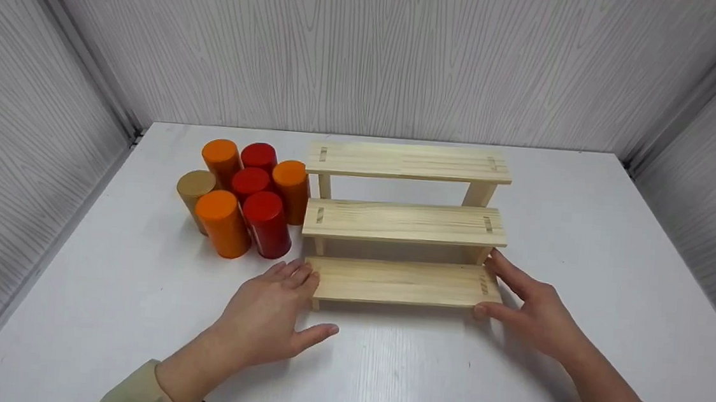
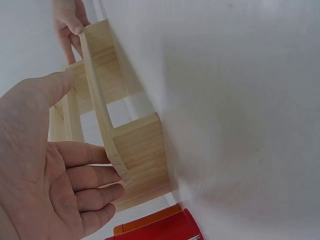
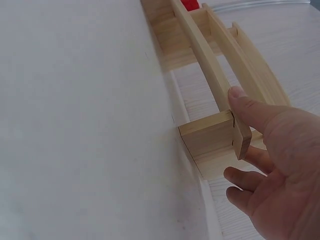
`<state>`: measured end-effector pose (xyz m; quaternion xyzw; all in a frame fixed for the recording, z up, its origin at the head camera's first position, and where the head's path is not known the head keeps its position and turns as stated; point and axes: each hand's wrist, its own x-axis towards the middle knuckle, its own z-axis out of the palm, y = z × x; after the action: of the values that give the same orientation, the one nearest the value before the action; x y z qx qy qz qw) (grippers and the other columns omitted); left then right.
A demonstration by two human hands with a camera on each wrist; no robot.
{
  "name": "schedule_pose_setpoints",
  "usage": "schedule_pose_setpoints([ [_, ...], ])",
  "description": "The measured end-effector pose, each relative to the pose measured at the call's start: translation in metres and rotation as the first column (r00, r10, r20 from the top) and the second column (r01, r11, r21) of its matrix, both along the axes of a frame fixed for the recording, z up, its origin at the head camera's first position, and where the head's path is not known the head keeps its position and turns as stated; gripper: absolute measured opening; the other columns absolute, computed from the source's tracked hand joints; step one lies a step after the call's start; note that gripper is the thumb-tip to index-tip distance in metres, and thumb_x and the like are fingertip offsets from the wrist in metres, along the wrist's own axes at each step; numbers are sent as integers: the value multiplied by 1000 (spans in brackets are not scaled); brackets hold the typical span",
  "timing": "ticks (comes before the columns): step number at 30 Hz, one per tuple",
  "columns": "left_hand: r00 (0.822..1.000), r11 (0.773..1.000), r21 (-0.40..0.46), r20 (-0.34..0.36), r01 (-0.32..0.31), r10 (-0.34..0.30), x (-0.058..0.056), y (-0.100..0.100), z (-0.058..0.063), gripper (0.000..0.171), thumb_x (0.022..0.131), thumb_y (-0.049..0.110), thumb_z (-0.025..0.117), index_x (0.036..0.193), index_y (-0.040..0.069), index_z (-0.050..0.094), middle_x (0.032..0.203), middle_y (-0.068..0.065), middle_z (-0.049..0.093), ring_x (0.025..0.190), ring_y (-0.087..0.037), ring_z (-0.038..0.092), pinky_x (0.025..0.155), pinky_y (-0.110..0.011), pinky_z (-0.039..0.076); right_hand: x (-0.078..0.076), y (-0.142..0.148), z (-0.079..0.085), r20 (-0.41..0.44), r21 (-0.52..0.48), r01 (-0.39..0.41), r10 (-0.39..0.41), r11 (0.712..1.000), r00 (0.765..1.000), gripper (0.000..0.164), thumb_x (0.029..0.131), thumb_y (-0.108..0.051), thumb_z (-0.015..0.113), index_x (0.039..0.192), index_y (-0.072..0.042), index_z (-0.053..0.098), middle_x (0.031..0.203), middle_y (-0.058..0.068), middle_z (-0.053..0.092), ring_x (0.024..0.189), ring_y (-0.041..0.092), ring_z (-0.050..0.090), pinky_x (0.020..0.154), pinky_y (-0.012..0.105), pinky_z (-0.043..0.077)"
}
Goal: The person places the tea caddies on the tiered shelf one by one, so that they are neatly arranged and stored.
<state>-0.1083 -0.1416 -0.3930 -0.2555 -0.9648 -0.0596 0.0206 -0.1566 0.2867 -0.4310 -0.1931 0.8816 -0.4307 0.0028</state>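
Wooden shelf [image 1: 401, 220]: frame center. Left hand [image 1: 269, 318]: thumb spread wide, fingers touching shelf end. Right hand [image 1: 534, 317]: pinches opposite end. Risk: leftward push may topple canisters [image 1: 252, 183], left of center.

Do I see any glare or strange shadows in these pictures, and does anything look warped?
Head view: pale glare streaks on the white tabletop, soft shadow near the right hand; left wrist view: a broad, soft shadow beside the three-tier wooden shelf; right wrist view: its upper boards look bowed, probably lens distortion.
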Motion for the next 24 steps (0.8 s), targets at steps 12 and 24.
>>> schedule_pose_setpoints([
  [12,995,989,140,-85,-39,51,-7,-24,40,84,99,69,59,153,6,56,156,-14,54,147,-34,49,120,-52,40,0,4,-3,14,23,6,-7,1000,1000,97,87,-34,90,166,-19,37,163,5,44,150,30,41,110,6,31],
  [24,940,911,409,-284,-57,186,-26,-84,69,71,96,43,78,152,4,57,151,-11,60,140,-33,57,102,-54,57,-1,0,-1,12,28,-10,9,1000,1000,96,87,-31,90,165,-12,37,164,8,42,150,33,41,109,6,32],
])
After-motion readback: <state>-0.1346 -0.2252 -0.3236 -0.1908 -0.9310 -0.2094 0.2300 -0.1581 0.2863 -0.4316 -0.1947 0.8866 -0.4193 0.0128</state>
